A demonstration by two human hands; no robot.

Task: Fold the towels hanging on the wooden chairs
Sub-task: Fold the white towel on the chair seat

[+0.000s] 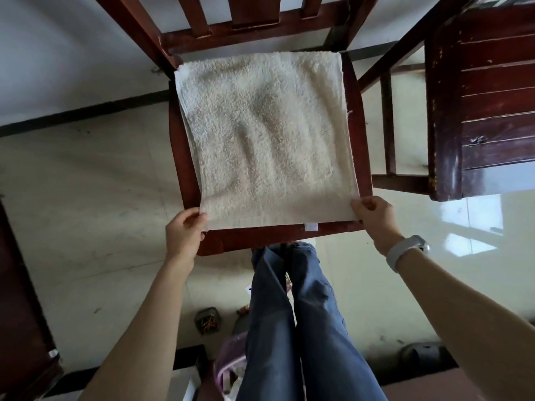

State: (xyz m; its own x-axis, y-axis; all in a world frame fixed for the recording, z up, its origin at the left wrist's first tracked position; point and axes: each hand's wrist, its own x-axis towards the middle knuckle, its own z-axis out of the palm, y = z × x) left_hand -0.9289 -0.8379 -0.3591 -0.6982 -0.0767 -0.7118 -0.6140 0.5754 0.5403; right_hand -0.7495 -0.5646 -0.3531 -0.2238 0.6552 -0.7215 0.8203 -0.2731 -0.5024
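A cream terry towel (266, 134) lies folded in layers on the seat of a dark red wooden chair (360, 117), covering nearly the whole seat. My left hand (183, 230) pinches the towel's near left corner. My right hand (373, 215), with a pale band on its wrist, pinches the near right corner. A small white label (311, 226) sticks out under the near edge. The far edge reaches the chair's back rail (249, 30).
A second dark wooden chair (492, 96) stands close on the right. Dark wood furniture (20, 314) lines the left edge. Glossy pale floor tiles (86, 198) surround the chair. My legs in blue trousers (289, 314) stand before it, with slippers and small items on the floor.
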